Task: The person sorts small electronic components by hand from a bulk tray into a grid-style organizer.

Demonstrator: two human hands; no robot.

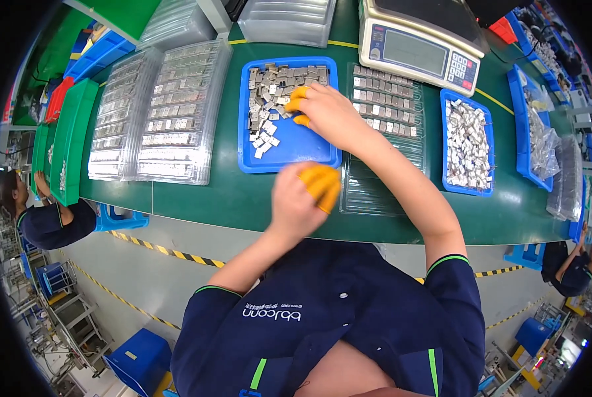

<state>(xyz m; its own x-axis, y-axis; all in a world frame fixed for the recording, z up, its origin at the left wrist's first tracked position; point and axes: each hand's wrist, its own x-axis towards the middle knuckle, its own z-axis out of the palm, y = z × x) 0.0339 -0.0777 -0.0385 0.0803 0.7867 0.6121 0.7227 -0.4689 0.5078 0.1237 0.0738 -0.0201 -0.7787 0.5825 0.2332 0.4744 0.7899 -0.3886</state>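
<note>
A blue tray in front of me holds many small silvery metal housings, crowded along its far and left sides, with a looser group of pale ones near its left front. My right hand, yellow covers on its fingertips, reaches over the tray from the right. Its fingers are bent and somewhat apart, the tips at the edge of the pile. Close by the tray's front edge, my left hand is curled closed, yellow covers on its fingers too. Whatever it may hold is hidden inside.
Right of the tray lies a clear blister tray with rows of metal parts, below a scale. Another blue tray holds small white-and-metal pieces. Filled clear trays and a green bin stand left. Two people sit at the far sides.
</note>
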